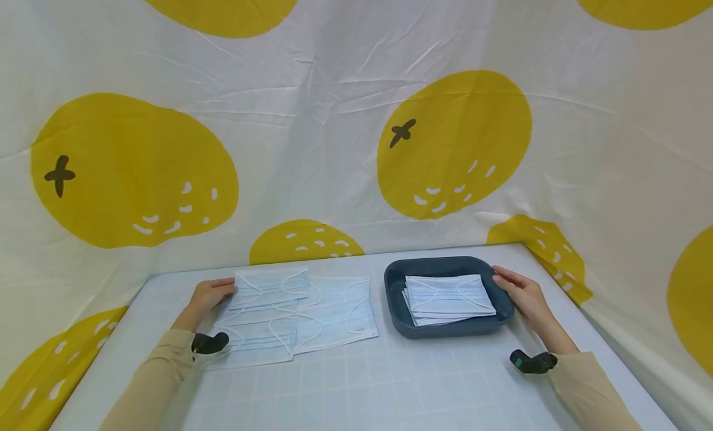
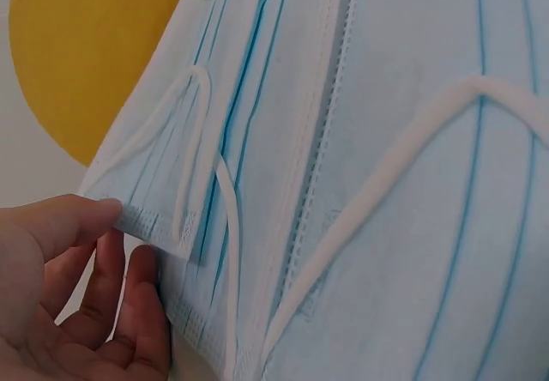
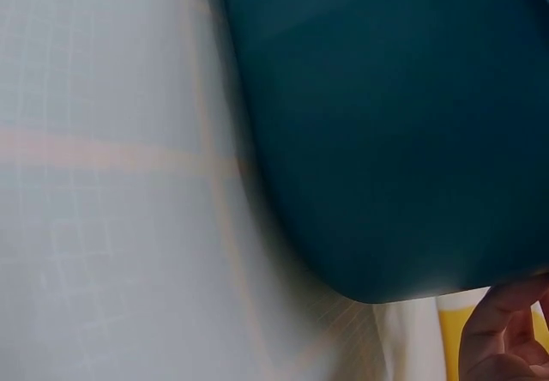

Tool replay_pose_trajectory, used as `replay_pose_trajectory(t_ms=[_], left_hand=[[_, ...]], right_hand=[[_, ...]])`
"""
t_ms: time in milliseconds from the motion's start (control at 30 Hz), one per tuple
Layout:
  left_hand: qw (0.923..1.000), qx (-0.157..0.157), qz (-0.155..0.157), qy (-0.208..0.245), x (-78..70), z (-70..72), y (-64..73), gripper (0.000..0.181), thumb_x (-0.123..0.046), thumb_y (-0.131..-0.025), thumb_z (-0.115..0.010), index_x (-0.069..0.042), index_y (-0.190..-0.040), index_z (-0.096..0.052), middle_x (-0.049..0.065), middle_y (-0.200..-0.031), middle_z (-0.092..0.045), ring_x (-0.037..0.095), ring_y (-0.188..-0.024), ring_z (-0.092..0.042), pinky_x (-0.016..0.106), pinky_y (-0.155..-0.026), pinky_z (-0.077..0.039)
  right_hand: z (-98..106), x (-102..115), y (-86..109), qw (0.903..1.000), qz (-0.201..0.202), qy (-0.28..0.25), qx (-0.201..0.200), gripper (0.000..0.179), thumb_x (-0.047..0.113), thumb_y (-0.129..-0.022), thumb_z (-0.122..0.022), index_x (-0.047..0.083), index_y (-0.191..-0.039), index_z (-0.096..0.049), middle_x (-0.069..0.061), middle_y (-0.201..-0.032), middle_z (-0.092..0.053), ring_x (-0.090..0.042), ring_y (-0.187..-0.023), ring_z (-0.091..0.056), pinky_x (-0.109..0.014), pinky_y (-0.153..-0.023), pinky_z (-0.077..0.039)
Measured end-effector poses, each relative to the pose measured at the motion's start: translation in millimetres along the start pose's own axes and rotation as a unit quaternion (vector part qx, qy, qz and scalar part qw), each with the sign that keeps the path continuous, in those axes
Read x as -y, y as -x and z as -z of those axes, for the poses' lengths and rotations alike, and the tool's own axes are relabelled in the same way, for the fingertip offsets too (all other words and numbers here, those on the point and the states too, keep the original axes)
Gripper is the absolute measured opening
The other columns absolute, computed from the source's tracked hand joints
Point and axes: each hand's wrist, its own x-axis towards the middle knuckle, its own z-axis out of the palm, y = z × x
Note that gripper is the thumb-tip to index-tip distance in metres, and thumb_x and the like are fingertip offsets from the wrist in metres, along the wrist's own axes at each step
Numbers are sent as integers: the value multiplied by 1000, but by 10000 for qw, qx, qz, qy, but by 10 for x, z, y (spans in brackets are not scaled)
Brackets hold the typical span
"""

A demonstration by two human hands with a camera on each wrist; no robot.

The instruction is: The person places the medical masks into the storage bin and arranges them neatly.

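Observation:
My left hand [image 1: 210, 293] pinches the left end of a pale blue face mask [image 1: 273, 287], thumb on top and fingers beneath in the left wrist view. Under and around it lie more face masks [image 1: 334, 313], overlapping, with white ear loops. On the right stands a dark blue plastic tray [image 1: 445, 329] holding a stack of face masks [image 1: 450, 295]. My right hand [image 1: 523, 295] grips the tray's right rim. In the right wrist view the tray's outer wall [image 3: 395, 141] fills much of the picture, with the hand [image 3: 506, 334] at the lower right corner, partly cut off.
A white table [image 1: 356, 394] with a faint grid pattern carries everything. Behind and beside it hangs a white cloth [image 1: 323, 158] printed with large yellow fruit shapes. Black wrist devices [image 1: 210, 343] sit on both forearms.

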Motion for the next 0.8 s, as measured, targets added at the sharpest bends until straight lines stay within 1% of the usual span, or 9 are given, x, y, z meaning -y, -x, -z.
replay_pose_trajectory(t_ms=[100, 167, 267, 333, 433, 533, 667, 733, 800], left_hand=[[9994, 58, -207, -277, -22, 20, 39, 50, -19, -94, -57, 10, -134, -48, 30, -136, -49, 29, -106, -59, 45, -99, -49], [9988, 117, -315, -354, -39, 31, 66, 50, -20, -95, -57, 11, -133, -48, 30, -135, -50, 30, -107, -60, 45, -100, -49], [9984, 214, -337, -403, -52, 44, 103, 53, -26, -96, -56, 10, -134, -48, 30, -136, -50, 31, -109, -59, 46, -101, -48], [9985, 289, -327, -343, -53, 50, 123, 56, -30, -96, -57, 10, -134, -47, 30, -134, -51, 29, -104, -61, 41, -97, -51], [9986, 390, -270, -212, -44, 48, 150, 59, -33, -96, -58, 9, -135, -46, 28, -130, -53, 18, -92, -61, 29, -85, -57], [9984, 453, -327, -108, -21, 27, 187, 59, -33, -96, -58, 10, -135, -45, 27, -126, -56, 11, -85, -59, 20, -74, -57], [9987, 310, -394, -79, -5, -10, 245, 58, -32, -96, -58, 10, -134, -47, 24, -120, -60, 7, -78, -59, 16, -69, -55], [9990, 201, -393, 7, -3, -23, 278, 57, -31, -96, -59, 11, -133, -47, 22, -117, -62, 4, -75, -59, 15, -67, -54], [9992, 80, -377, 56, 2, -34, 313, 58, -31, -96, -59, 11, -134, -47, 23, -118, -62, 3, -74, -58, 14, -66, -53]], right_hand=[[-2, 15, 8, 10000, -36, -43, -42, 68, 48, -96, -51, 10, -149, -33, -16, -156, -30, -31, -143, -29, -39, -113, -29], [1, 22, 15, 10000, -46, -42, -38, 67, 47, -96, -50, 10, -149, -32, -15, -156, -29, -31, -143, -28, -39, -113, -30], [4, 19, 24, 10000, -58, -52, -11, 68, 48, -96, -50, 10, -149, -33, -16, -156, -29, -31, -143, -29, -39, -112, -30], [9, 9, 26, 10000, 7, -37, 50, 68, 47, -97, -50, 9, -150, -32, -16, -156, -29, -32, -143, -29, -39, -111, -30], [12, -11, 18, 9999, 65, -45, 89, 69, 48, -96, -50, 9, -150, -32, -17, -155, -30, -28, -141, -32, -33, -109, -32], [15, -33, 5, 9999, 99, -57, 108, 69, 49, -95, -51, 10, -149, -33, -17, -155, -30, -25, -139, -34, -29, -108, -33], [13, -38, -2, 9998, 122, -85, 112, 69, 49, -96, -50, 9, -150, -32, -17, -155, -30, -28, -141, -32, -31, -108, -32], [12, -30, 3, 9998, 121, -122, 128, 69, 48, -96, -49, 9, -150, -31, -17, -156, -29, -31, -142, -29, -33, -109, -30], [14, -25, 5, 9998, 96, -132, 134, 68, 47, -97, -49, 9, -150, -30, -16, -156, -29, -31, -143, -28, -34, -110, -30]])
